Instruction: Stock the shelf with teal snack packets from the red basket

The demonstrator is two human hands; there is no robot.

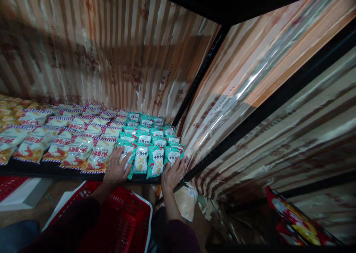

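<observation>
Rows of small teal snack bags (141,159) stand at the right end of a dark shelf (75,175). My left hand (117,169) rests with fingers spread on the leftmost teal bag of the front row, where it meets the white-and-orange snack bags (101,151). On the rightmost front teal bag (172,155) lies my right hand (172,174), its fingers stretched out over the lower part of the bag. Between my hands, two front bags show their printed faces. Neither hand is closed round a bag.
Below the shelf edge is a red basket (122,212) with a white rim. Black metal posts (205,66) and striped plastic sheeting (116,45) enclose the shelf's back and right side. A red-and-yellow packet (299,217) is at lower right; a beige package (185,203) lies below my right hand.
</observation>
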